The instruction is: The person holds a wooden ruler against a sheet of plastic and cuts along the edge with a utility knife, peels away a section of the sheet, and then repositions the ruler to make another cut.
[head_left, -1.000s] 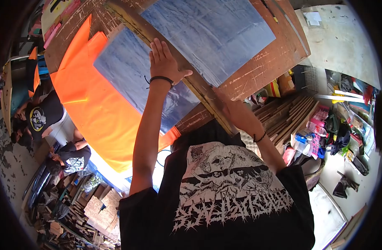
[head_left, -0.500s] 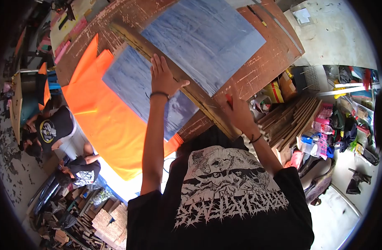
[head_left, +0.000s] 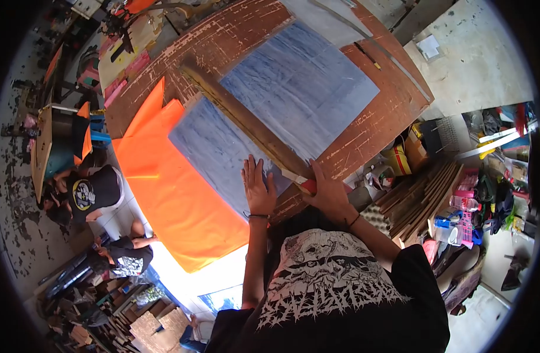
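Observation:
My left hand [head_left: 259,188] lies flat with its fingers spread on the near part of the blue-grey sheet [head_left: 217,144], left of the wooden bar [head_left: 246,123]. The bar runs diagonally across the sheet. At the bar's near end, my right hand [head_left: 329,191] is wrapped round a red-handled tool [head_left: 308,186] with a pale, flat front part. An orange cloth [head_left: 164,182] lies beside the sheet and hangs over the table's left edge. Under the sheet is a worn brown board [head_left: 364,126].
Two other people sit at the left, one in a black shirt [head_left: 96,191], another lower down [head_left: 131,257]. Wooden strips [head_left: 420,200] are stacked at the right. A thin knife-like tool [head_left: 367,56] and a long metal strip [head_left: 393,53] lie on the far board.
My left hand has left the bar and come nearer onto the sheet. My right hand has moved slightly nearer, and its tool now shows at the bar's end. The whole view has shifted.

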The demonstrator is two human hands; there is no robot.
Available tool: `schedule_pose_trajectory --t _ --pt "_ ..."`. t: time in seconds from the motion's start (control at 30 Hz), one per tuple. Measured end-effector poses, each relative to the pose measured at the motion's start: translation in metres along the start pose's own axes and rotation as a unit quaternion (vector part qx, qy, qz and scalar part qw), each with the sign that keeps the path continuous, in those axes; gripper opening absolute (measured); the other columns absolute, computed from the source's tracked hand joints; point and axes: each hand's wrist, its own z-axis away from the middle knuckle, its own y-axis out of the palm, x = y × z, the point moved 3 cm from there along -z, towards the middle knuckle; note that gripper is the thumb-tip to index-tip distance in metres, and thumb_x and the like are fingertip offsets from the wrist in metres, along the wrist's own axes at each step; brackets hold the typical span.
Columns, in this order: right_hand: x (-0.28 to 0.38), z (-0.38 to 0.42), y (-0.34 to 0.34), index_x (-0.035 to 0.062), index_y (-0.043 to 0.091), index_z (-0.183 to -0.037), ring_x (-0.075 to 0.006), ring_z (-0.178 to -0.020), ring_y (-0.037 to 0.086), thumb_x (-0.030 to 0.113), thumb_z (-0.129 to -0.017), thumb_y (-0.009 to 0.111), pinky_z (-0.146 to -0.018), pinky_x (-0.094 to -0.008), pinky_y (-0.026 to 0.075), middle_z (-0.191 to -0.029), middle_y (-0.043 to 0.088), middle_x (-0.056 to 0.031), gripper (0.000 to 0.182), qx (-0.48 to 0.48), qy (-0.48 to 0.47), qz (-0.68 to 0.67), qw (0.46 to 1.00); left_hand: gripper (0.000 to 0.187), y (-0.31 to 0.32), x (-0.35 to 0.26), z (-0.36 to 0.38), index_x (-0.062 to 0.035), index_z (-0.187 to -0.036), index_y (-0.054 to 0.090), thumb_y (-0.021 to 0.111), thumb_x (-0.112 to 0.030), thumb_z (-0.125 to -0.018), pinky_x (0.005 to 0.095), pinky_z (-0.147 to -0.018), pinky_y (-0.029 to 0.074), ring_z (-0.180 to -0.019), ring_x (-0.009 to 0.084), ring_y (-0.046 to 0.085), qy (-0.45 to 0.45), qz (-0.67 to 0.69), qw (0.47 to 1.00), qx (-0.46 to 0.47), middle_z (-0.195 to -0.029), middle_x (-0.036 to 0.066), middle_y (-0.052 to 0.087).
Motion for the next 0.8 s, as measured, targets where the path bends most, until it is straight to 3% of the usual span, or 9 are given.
schedule_pose_trajectory --t 0.13,0.27,0.47,0.63,0.8 --pt "-0.003 -0.017 -0.062 0.0084 0.036 -0.15 -0.0398 -0.105 0.068 0.031 -0.072 0.083 -0.091 -0.0485 0.054 -0.122 0.067 -0.0198 0.094 -0.016 -0.013 0.01 1.0 0.056 0.002 -0.008 -0.018 0.002 -0.137 0.054 0.067 -0.031 -0.094 0.0549 -0.122 0.023 -0.149 0.0427 0.029 0.033 -0.005 0.999 0.012 -0.159 0.023 0.035" --pt "-0.039 -0.04 -0.1 0.0121 0.039 -0.149 -0.04 -0.099 0.069 0.027 -0.069 0.084 -0.089 -0.0473 0.055 -0.113 0.072 -0.0133 0.093 -0.049 -0.015 0.023 0.998 0.085 0.022 -0.041 -0.043 0.0072 -0.142 0.046 0.072 -0.051 -0.087 0.0537 -0.123 0.02 -0.15 0.0436 0.025 0.084 0.007 0.993 0.078 -0.16 0.028 0.029" --pt "-0.1 -0.064 -0.121 0.013 0.046 -0.141 -0.0409 -0.096 0.069 0.023 -0.067 0.085 -0.083 -0.0483 0.056 -0.108 0.072 -0.0164 0.084 -0.124 -0.018 0.035 0.991 0.106 0.074 -0.085 -0.063 0.0124 -0.15 0.029 0.069 -0.059 -0.083 0.052 -0.125 0.015 -0.153 0.0432 0.014 0.096 -0.074 0.986 0.115 -0.163 0.03 0.017" --pt "-0.141 -0.089 -0.14 0.0107 0.052 -0.131 -0.0408 -0.086 0.07 0.024 -0.067 0.086 -0.075 -0.049 0.056 -0.096 0.071 -0.019 0.074 -0.141 -0.004 0.039 0.989 0.09 0.081 -0.09 -0.061 0.0127 -0.147 0.037 0.069 -0.047 -0.087 0.0497 -0.124 0.021 -0.151 0.042 0.022 0.113 -0.126 0.978 0.124 -0.161 0.031 0.023" --pt "-0.188 -0.113 -0.157 0.0077 0.052 -0.135 -0.0381 -0.09 0.07 0.028 -0.068 0.09 -0.079 -0.0455 0.056 -0.1 0.071 -0.0184 0.079 -0.107 -0.033 0.04 0.993 0.082 0.081 -0.097 -0.063 0.0124 -0.144 0.042 0.069 -0.041 -0.088 0.0482 -0.122 0.027 -0.149 0.0414 0.028 0.114 -0.138 0.976 0.128 -0.158 0.031 0.029"
